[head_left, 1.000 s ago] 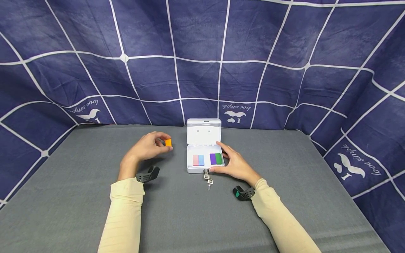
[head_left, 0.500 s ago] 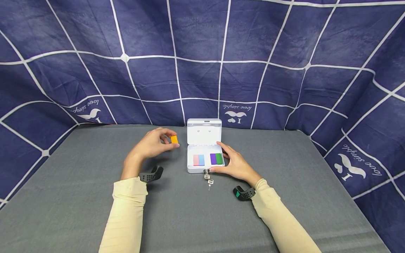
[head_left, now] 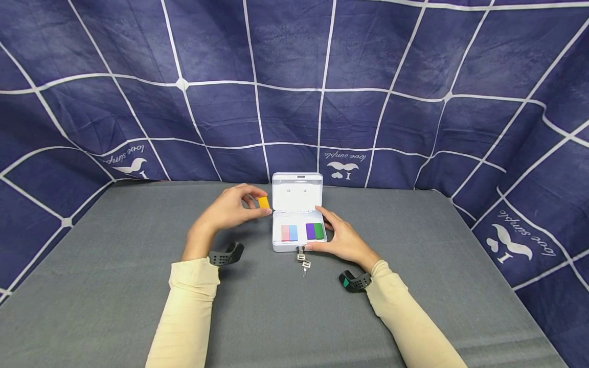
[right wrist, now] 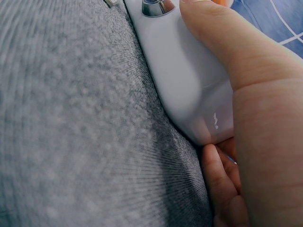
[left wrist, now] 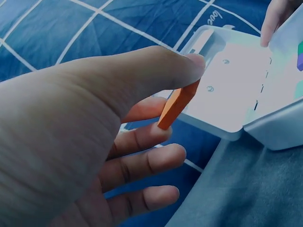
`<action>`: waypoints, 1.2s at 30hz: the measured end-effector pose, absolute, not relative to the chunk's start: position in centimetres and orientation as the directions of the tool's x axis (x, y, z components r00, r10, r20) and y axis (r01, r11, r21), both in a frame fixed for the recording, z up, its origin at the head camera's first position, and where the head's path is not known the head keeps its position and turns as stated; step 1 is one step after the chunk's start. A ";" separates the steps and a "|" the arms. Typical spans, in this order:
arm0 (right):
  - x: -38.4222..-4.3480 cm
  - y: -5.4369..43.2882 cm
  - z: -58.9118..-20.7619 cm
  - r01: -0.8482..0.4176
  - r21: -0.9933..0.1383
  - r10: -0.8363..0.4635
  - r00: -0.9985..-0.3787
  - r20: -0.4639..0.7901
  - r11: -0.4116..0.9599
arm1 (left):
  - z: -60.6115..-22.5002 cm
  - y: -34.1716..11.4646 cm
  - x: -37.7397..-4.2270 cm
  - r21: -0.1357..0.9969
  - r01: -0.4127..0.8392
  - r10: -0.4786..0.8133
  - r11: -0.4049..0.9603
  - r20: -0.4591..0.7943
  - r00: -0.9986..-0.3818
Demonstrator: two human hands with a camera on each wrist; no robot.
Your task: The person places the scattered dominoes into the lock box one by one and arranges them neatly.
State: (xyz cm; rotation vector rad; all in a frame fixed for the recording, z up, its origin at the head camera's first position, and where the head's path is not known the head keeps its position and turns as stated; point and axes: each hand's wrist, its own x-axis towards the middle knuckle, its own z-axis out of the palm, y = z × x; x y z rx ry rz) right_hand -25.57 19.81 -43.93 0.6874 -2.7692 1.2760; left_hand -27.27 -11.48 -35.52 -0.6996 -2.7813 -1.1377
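In the head view, my left hand (head_left: 232,208) pinches a small orange block (head_left: 264,203) between thumb and fingertips, just left of a white metal cash box (head_left: 284,247). The left wrist view shows the orange block (left wrist: 177,106) tilted, other fingers spread below it. The box's lid (head_left: 296,192) stands raised at the back. Inside lie a pink block (head_left: 285,233) beside a light blue block (head_left: 293,233), and a purple block (head_left: 310,231) beside a green block (head_left: 319,231). My right hand (head_left: 344,239) grips the box's right side, thumb along the front.
Keys (head_left: 304,266) hang from the lock (right wrist: 157,7) on the box's front and reach onto the grey cloth (head_left: 276,317). A dark blue curtain (head_left: 294,117) with white lines rises behind the table. Each wrist wears a black band (head_left: 227,255).
My left hand has moved right with the orange block, up to the box's left side, and the block has tilted slightly. My right hand and the box have stayed put.
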 end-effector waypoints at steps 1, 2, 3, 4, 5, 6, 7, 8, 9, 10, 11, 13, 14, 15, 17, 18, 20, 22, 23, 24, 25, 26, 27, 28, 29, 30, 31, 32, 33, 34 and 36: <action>-25.6 19.8 -43.9 -0.396 -0.720 -0.383 -0.903 0.193 0.570 | -35.5 -11.3 -27.3 0.651 0.436 0.392 0.622 0.223 -0.893; -25.6 19.8 -43.9 -0.396 -0.720 -0.383 -0.903 0.194 0.570 | -35.4 -11.2 -27.3 0.651 0.442 0.396 0.618 0.228 -0.890; -25.6 19.8 -43.9 -0.395 -0.720 -0.383 -0.904 0.192 0.571 | -35.4 -11.1 -27.2 0.650 0.447 0.398 0.615 0.233 -0.887; -25.5 19.8 -43.9 -0.393 -0.719 -0.382 -0.904 0.191 0.572 | -35.3 -11.0 -27.2 0.649 0.453 0.401 0.611 0.240 -0.884; -25.5 19.8 -43.9 -0.391 -0.719 -0.380 -0.905 0.189 0.575 | -35.3 -10.9 -27.2 0.651 0.459 0.403 0.605 0.247 -0.881; -25.5 19.7 -43.9 -0.391 -0.718 -0.380 -0.906 0.188 0.575 | -35.3 -10.7 -27.2 0.652 0.464 0.405 0.599 0.253 -0.879; -25.5 19.7 -43.9 -0.391 -0.718 -0.380 -0.905 0.188 0.576 | -35.3 -10.6 -27.2 0.654 0.470 0.406 0.593 0.261 -0.876; -25.5 19.7 -43.9 -0.392 -0.719 -0.381 -0.905 0.189 0.574 | -35.3 -10.5 -27.2 0.656 0.475 0.407 0.587 0.267 -0.873; -25.5 19.7 -43.9 -0.392 -0.719 -0.382 -0.905 0.189 0.573 | -35.3 -10.4 -27.2 0.658 0.477 0.408 0.583 0.271 -0.872; -25.5 19.7 -43.9 -0.393 -0.720 -0.383 -0.904 0.190 0.571 | -35.3 -10.3 -27.2 0.659 0.480 0.410 0.579 0.274 -0.870; -25.5 19.7 -43.9 -0.394 -0.721 -0.383 -0.904 0.191 0.570 | -35.2 -10.2 -27.2 0.661 0.481 0.411 0.576 0.275 -0.869; -25.5 19.7 -43.9 -0.394 -0.721 -0.385 -0.903 0.190 0.570 | -35.2 -9.9 -27.1 0.659 0.488 0.417 0.572 0.278 -0.865; -25.5 19.7 -43.9 -0.394 -0.720 -0.384 -0.904 0.190 0.571 | -35.2 -9.8 -27.1 0.656 0.495 0.424 0.570 0.281 -0.861; -25.5 19.7 -43.9 -0.393 -0.719 -0.383 -0.904 0.189 0.573 | -35.2 -9.6 -27.1 0.654 0.500 0.429 0.568 0.284 -0.858; -25.5 19.7 -43.8 -0.392 -0.716 -0.383 -0.905 0.186 0.577 | -35.2 -9.3 -27.1 0.647 0.515 0.440 0.563 0.294 -0.849; -25.5 19.7 -43.8 -0.392 -0.715 -0.382 -0.905 0.186 0.579 | -35.2 -9.1 -27.1 0.644 0.523 0.446 0.558 0.300 -0.844; -25.5 19.7 -43.8 -0.392 -0.715 -0.383 -0.905 0.186 0.579 | -35.3 -8.8 -27.1 0.634 0.543 0.462 0.550 0.310 -0.831; -25.5 19.7 -43.8 -0.392 -0.717 -0.384 -0.904 0.186 0.576 | -35.5 -8.4 -27.2 0.623 0.560 0.477 0.546 0.319 -0.819; -25.5 19.7 -43.8 -0.391 -0.718 -0.384 -0.904 0.185 0.575 | -35.6 -8.2 -27.2 0.617 0.568 0.487 0.544 0.319 -0.813; -25.5 19.7 -43.8 -0.390 -0.719 -0.384 -0.905 0.184 0.576 | -35.6 -8.0 -27.2 0.613 0.575 0.496 0.541 0.319 -0.807; -25.5 19.7 -43.8 -0.389 -0.720 -0.384 -0.905 0.182 0.575 | -35.8 -7.8 -27.2 0.606 0.583 0.506 0.541 0.319 -0.801; -25.5 19.7 -43.8 -0.388 -0.720 -0.384 -0.905 0.182 0.575 | -35.8 -7.6 -27.2 0.601 0.588 0.514 0.542 0.316 -0.797; -25.5 19.7 -43.8 -0.387 -0.720 -0.383 -0.906 0.180 0.576 | -35.9 -7.4 -27.2 0.599 0.590 0.520 0.542 0.312 -0.795; -25.5 19.7 -43.9 -0.387 -0.720 -0.383 -0.906 0.181 0.576 | -36.0 -7.2 -27.2 0.596 0.591 0.526 0.543 0.307 -0.793; -25.5 19.7 -43.9 -0.386 -0.719 -0.382 -0.906 0.179 0.578 | -36.1 -7.0 -27.2 0.592 0.595 0.532 0.544 0.304 -0.790; -25.5 19.7 -43.9 -0.386 -0.719 -0.383 -0.906 0.179 0.578 | -36.2 -6.9 -27.2 0.586 0.603 0.541 0.541 0.307 -0.783; -25.6 19.8 -43.9 -0.388 -0.719 -0.384 -0.906 0.181 0.577 | -36.3 -6.7 -27.2 0.580 0.609 0.548 0.540 0.307 -0.778; -25.6 19.8 -44.0 -0.389 -0.718 -0.383 -0.905 0.183 0.577 | -36.4 -6.5 -27.3 0.574 0.616 0.555 0.539 0.308 -0.773; -25.6 19.8 -44.0 -0.390 -0.717 -0.383 -0.905 0.184 0.577 | -36.5 -6.3 -27.3 0.566 0.626 0.564 0.536 0.312 -0.765; -25.6 19.8 -44.0 -0.391 -0.717 -0.383 -0.905 0.185 0.577 | -36.7 -6.1 -27.3 0.559 0.635 0.572 0.534 0.315 -0.758; -25.6 19.8 -44.0 -0.393 -0.718 -0.384 -0.904 0.187 0.575 | -36.9 -5.8 -27.4 0.549 0.647 0.584 0.529 0.317 -0.747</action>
